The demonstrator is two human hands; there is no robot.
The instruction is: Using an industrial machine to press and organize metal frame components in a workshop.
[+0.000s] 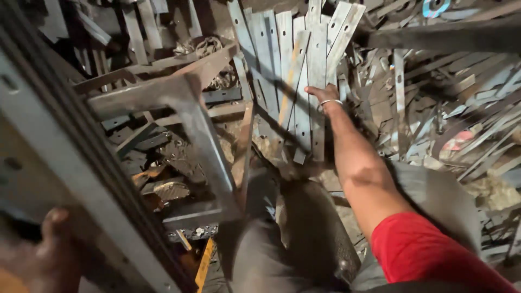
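Scrap-metal strips fill the ground ahead of a person seated amid offcuts, w/ the right hand stretched forward onto a fanned bundle of flat grey bars. Fingers lie against the bars' right edge, a metal bangle at the wrist; whether the hand actually grips a strip or just rests on it can't be told, since the fingers are partly hidden. Red sleeve covers the upper arm, near the camera. Left hand, close in at lower left and blurred, is curled around the underside of a long grey steel rail that runs diagonally up and away from it. Between the two hands stands a rusty angle-iron frame, tilted, w/ more bent offcuts piled beneath it. To the right of the right hand, a loose heap of thin strips lies criss-crossed. Person's dark trouser leg extends toward the bundle.
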